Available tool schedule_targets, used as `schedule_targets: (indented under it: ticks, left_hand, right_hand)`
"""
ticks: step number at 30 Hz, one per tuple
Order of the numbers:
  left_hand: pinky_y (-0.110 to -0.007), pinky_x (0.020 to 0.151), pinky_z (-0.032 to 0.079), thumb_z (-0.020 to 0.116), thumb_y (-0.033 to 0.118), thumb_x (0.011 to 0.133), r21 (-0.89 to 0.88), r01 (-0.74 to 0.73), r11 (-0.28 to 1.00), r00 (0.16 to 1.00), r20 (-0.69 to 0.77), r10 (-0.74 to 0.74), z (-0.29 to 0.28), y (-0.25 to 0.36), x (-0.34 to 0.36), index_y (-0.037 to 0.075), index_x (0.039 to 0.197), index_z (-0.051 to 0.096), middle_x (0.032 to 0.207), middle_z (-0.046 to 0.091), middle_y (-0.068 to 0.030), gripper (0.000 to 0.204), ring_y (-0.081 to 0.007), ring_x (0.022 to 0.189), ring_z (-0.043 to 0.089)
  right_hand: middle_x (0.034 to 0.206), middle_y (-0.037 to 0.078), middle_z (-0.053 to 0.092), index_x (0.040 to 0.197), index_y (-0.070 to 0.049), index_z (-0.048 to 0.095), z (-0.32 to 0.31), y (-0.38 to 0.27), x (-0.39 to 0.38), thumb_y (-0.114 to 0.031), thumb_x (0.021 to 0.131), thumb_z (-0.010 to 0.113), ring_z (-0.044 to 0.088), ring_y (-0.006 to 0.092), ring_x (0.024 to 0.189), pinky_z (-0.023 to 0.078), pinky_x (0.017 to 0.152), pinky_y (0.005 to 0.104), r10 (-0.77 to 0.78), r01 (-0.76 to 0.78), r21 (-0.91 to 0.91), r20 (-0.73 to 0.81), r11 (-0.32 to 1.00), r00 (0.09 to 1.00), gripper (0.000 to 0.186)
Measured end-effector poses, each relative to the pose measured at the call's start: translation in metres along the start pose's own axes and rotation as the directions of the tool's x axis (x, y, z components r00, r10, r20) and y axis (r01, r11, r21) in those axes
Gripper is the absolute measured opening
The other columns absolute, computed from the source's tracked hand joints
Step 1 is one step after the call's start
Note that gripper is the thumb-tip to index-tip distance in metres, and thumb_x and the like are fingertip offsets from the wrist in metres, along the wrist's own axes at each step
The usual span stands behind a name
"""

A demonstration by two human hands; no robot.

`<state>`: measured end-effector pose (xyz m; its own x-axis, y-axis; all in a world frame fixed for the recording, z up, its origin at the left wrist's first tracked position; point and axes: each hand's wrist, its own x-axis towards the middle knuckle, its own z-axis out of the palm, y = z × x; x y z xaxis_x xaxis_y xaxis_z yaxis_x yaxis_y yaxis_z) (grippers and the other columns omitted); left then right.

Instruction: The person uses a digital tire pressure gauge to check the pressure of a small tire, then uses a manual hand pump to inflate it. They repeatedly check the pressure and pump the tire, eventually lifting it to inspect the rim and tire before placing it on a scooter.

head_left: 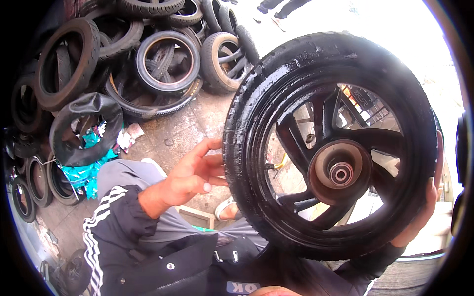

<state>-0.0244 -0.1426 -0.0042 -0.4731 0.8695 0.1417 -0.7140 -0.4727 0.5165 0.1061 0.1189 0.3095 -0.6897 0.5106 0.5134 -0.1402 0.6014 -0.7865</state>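
A black motorcycle wheel [340, 118] with its tyre mounted is held up in front of me, hub side facing me. Its tread and sidewall look wet and shiny on the left. My right hand [423, 212] grips the tyre's lower right edge, partly hidden behind it. At the tyre's left edge is my left hand [185, 177], fingers apart and thumb free. Its fingertips reach the tread, and I cannot tell whether they press on it. In the middle of the spokes sits a round hub [339, 171] with a bearing opening.
Many used tyres [168, 61] are heaped at the far left. A black inner tube [86, 128] lies over a teal plastic bag [96, 170]. Through the spokes shows a yellow-handled tool [281, 163]. A wooden frame [195, 217] is on the floor by my foot. Another person's legs [279, 7] stand at the back.
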Motion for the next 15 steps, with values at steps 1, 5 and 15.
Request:
schedule_targets:
  ticks: [1,5,15]
  left_hand:
    - [-0.052,0.117,0.043,0.064,0.007,0.072,0.007,-0.017,1.000,1.000,-0.004,0.017,-0.001,0.000,-0.004,0.005,0.160,0.023,0.153,0.048,-0.0276,0.096,-0.0403,0.138,0.055]
    - [-0.054,0.111,0.050,0.069,0.007,0.076,-0.062,-0.006,0.998,1.000,0.004,0.007,-0.003,-0.001,-0.010,0.010,0.156,0.028,0.152,0.049,-0.0273,0.090,-0.0412,0.134,0.058]
    - [-0.051,0.104,0.054,0.079,0.027,0.083,0.063,-0.002,0.998,0.998,-0.055,0.005,-0.004,-0.005,0.008,0.005,0.158,0.028,0.151,0.050,-0.0252,0.093,-0.0361,0.134,0.058]
  right_hand:
    - [0.140,0.023,0.061,0.159,0.001,0.037,0.005,0.001,0.000,-0.026,0.098,0.056,0.068,0.0302,0.115,0.056,0.098,0.0349,-0.011,0.011,0.024,-0.001,1.000,1.000,0.070]
    - [0.133,0.025,0.063,0.158,0.000,0.037,-0.034,0.022,0.005,-0.032,0.099,0.053,0.071,0.0295,0.105,0.058,0.092,0.0366,-0.016,0.008,-0.161,-0.053,0.987,0.998,0.070]
    - [0.133,0.022,0.064,0.158,0.000,0.037,-0.014,0.077,-0.005,-0.028,0.094,0.059,0.070,0.0261,0.104,0.059,0.092,0.0359,0.155,-0.154,0.045,-0.021,0.987,0.988,0.073]
